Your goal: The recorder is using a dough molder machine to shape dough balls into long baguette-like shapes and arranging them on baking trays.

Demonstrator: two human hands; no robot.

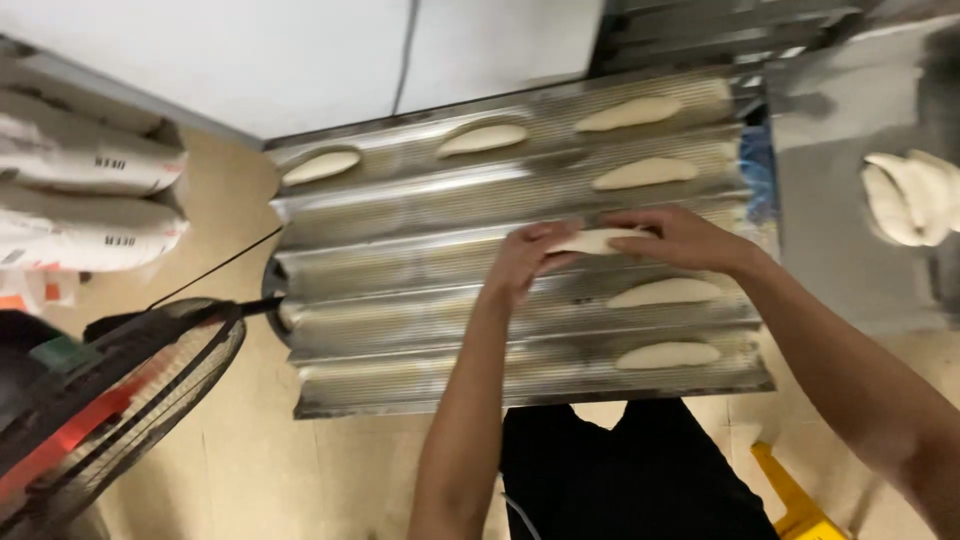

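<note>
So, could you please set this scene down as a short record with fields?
Left hand: grips the left end of a pale oblong dough piece
Right hand: holds its right end
Tray: grooved, perforated metal baking tray, five channels
Dough already laid: six pieces, three in the far channel
Right of tray: heap of shaped dough pieces
Left: wire fan guard, white sacks

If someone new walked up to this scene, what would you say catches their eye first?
Most likely the two hands, left hand and right hand, holding a pale dough piece over the middle of the corrugated metal tray. Next, the shaped loaves lying in the tray's channels, mostly toward its right end. A wire fan guard sits at lower left.
</note>
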